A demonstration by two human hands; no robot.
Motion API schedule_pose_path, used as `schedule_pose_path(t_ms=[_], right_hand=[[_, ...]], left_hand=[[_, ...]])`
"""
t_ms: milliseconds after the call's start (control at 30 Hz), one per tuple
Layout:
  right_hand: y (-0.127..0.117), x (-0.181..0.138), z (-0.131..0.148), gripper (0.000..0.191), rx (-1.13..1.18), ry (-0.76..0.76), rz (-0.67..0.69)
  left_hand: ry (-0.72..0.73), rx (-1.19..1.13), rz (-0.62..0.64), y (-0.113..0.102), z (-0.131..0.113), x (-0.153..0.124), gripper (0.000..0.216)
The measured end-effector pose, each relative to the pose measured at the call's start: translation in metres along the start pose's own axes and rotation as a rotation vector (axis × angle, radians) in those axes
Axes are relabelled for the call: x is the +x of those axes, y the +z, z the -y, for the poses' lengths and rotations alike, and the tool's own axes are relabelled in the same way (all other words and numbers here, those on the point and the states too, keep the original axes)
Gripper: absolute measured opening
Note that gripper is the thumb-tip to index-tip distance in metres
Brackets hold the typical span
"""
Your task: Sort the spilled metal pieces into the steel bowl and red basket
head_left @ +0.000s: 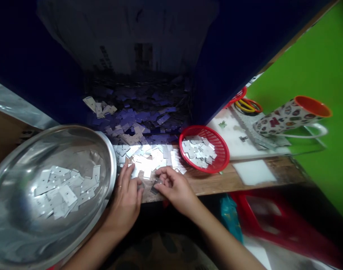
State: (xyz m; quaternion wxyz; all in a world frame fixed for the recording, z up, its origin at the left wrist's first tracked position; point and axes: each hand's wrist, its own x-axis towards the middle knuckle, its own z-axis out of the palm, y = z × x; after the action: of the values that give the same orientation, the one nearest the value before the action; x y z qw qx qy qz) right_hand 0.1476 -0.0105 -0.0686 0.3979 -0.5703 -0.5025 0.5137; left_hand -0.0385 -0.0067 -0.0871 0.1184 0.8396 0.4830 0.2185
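Note:
My right hand (175, 189) is closed in a pinch on a small flat metal plate (155, 187) near the table's front edge. To its left, my left hand (126, 198) lies low over the wood, fingers apart, beside the steel basin's rim; a blurred greyish patch shows by its fingertips. Ahead of both hands spreads a bright heap of loose metal plates (147, 159) with small holes. The large steel basin (111, 150) at left contains several similar plates. At right, a red plastic basket (223, 148) holds more of them.
Dark blue walls (230, 48) enclose a shaded bin behind the heap, filled with plates. Farther right are a white pad (255, 172), a tilted patterned mug (283, 120) with orange interior, and yellow-and-orange-handled scissors (247, 106). A red plastic stool (289, 225) stands below the table.

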Motion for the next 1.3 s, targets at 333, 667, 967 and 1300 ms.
schedule_pose_path(t_ms=[333,667,967,1300], right_hand=[[-0.015,-0.014,0.009,0.040,0.554,0.165,-0.228],[-0.007,-0.020,0.006,0.031,0.739,0.175,-0.288],[-0.001,-0.029,0.000,0.016,0.039,-0.279,-0.433],[0.001,-0.036,-0.018,0.058,-0.476,-0.662,-0.319]], left_hand=[[-0.639,-1.094,0.017,-0.003,-0.025,0.010,0.011],[-1.244,-2.097,0.004,-0.016,-0.036,0.047,0.035],[-1.071,-2.261,0.102,-0.015,-0.037,0.046,0.056],[-0.910,-2.268,0.107,-0.018,-0.036,0.042,0.062]])
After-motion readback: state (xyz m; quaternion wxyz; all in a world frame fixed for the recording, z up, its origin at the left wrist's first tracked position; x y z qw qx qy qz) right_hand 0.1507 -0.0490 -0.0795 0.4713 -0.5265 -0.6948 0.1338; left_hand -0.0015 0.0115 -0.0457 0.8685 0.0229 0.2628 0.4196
